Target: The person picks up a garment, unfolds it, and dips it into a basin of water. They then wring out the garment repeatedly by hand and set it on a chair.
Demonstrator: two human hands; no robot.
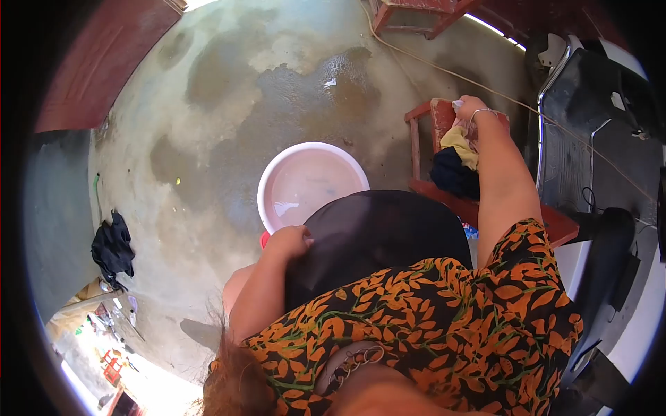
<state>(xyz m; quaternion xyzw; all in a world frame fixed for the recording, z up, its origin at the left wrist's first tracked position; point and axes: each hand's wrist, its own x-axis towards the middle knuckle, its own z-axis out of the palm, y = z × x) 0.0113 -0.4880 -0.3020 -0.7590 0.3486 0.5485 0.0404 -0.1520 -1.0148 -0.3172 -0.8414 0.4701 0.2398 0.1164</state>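
Observation:
My right hand (pixel 470 109) reaches out over a red wooden bench (pixel 442 118), its fingers closed on a small whitish piece of cloth at the bench's far end. Just below it on the bench lie a yellow cloth (pixel 458 145) and a dark navy cloth (pixel 454 173), bunched together. Near my lap my left hand (pixel 295 241) rests with fingers curled against the black cloth (pixel 381 239) over my knees; whether it pinches that cloth cannot be made out. Beyond my left hand a white basin (pixel 313 150) holds cloudy water.
A motor scooter (pixel 569 152) stands to the right, with a hose (pixel 479 84) running across toward it. Another red bench (pixel 416 5) is at the top. A black cloth heap (pixel 112 249) lies at the left. Parts of the concrete floor (pixel 229 125) are wet.

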